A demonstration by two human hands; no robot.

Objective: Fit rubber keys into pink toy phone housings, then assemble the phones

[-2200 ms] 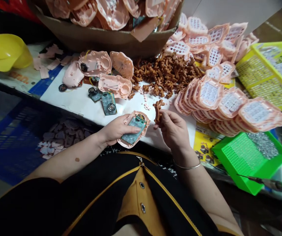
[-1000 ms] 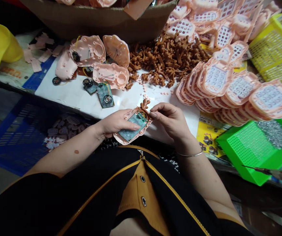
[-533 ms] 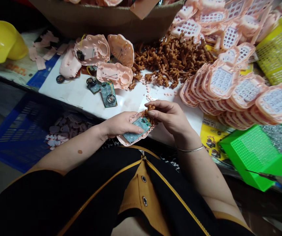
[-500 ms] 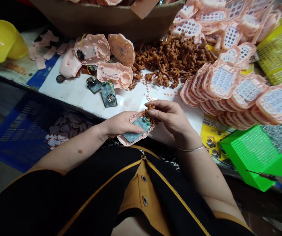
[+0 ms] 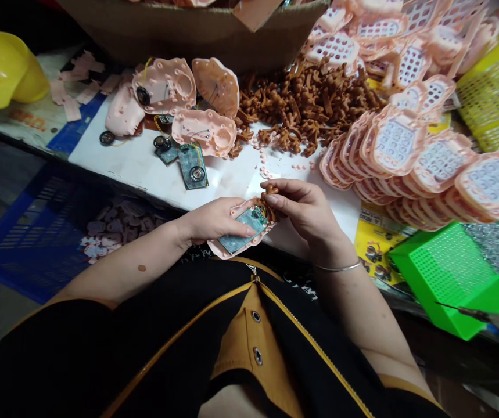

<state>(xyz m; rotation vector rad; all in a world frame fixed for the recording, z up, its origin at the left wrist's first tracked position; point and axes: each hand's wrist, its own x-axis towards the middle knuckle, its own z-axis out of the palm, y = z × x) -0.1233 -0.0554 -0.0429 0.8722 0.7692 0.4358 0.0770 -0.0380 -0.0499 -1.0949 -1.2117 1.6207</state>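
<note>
My left hand (image 5: 221, 220) is closed round a pink plastic toy shell (image 5: 218, 248), its thumb pressed on the circuit board (image 5: 244, 229) that lies inside. Yellow wires run at the board's upper right end. Between thumb and fingertips, my right hand (image 5: 304, 209) pinches a small brown plastic part (image 5: 270, 190) at the shell's upper right edge. Part of that piece is hidden by the fingers, so I cannot tell whether it is seated in the shell. A heap of similar brown parts (image 5: 305, 104) lies beyond my hands.
Open pink shells (image 5: 203, 133) and loose circuit boards (image 5: 192, 168) with speakers lie at left. Stacked pink keypad covers (image 5: 438, 162) stand at right, above a green basket (image 5: 432, 290) of screws. A screwdriver (image 5: 493, 318) hangs at far right. A cardboard box (image 5: 179, 38) stands behind.
My right hand and the brown part have shifted very slightly right and down along the shell's edge. My left hand keeps its hold on the shell.
</note>
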